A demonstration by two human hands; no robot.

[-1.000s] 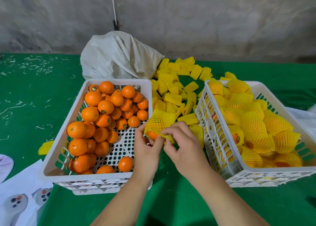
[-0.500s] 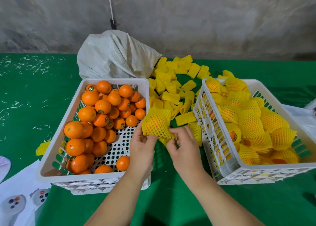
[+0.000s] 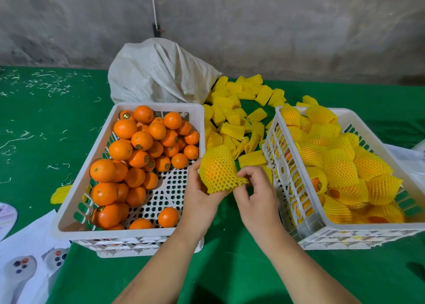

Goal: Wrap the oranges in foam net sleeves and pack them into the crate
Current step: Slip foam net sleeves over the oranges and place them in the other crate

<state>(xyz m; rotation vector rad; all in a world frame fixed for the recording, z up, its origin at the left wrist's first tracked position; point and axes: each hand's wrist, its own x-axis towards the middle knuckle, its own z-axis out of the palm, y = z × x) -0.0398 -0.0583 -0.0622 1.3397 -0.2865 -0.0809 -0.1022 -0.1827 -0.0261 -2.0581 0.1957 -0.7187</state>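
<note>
From the head camera, the only view I have, I see my left hand (image 3: 202, 195) cupped round a netted orange (image 3: 217, 171), fingers curled under it and thumb up its left side; my right hand (image 3: 255, 195) pinches the loose lower edge of the foam net (image 3: 239, 183) between thumb and fingertips, so both hands are closed on the same piece. The orange is held in the air over the green cloth (image 3: 230, 269), between the left crate (image 3: 161, 107) of bare oranges (image 3: 138, 147) and the right crate (image 3: 273, 147) of wrapped ones (image 3: 338, 163); it touches neither.

The net covers most of the fruit, orange skin showing through the mesh; the bottom flares out unevenly, so I judge the sleeve is not fully seated.

What worries me: if my right hand pulls that edge too hard, the foam could tear or slide back off the top; if my left hand loosens while the right tugs, the fruit may slip out below and roll across the cloth. The right crate looks heaped near its rim; a careless drop there could send the orange rolling off the pile or bruise those beneath. The spare sleeves (image 3: 232, 128) lie just behind my hands; a wide swing might scatter them. I cannot see the underside of the orange, so whether it is bare I cannot tell.
</note>
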